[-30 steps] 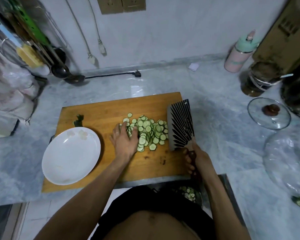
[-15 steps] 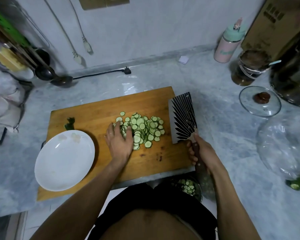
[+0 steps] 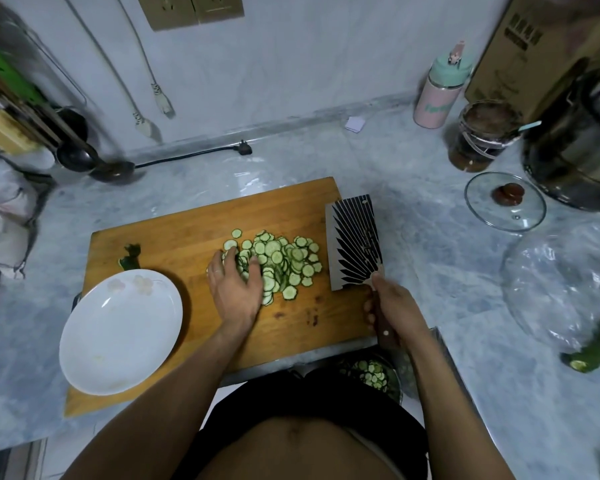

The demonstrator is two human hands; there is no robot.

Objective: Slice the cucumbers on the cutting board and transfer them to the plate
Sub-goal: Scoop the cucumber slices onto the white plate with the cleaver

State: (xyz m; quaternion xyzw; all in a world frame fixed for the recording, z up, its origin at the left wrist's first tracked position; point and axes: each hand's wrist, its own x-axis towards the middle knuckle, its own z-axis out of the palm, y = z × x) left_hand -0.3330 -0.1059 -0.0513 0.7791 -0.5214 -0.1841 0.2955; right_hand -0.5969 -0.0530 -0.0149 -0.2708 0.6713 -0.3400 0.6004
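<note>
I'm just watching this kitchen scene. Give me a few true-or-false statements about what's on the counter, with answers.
1. The white plate already holds cucumber slices. False: it holds none.
2. The right hand holds the cleaver. True.
3. The left hand rests on the cucumber slices on the cutting board. True.
4. The glass lid sits on the cutting board. False: it lies on the counter, right of the board.
</note>
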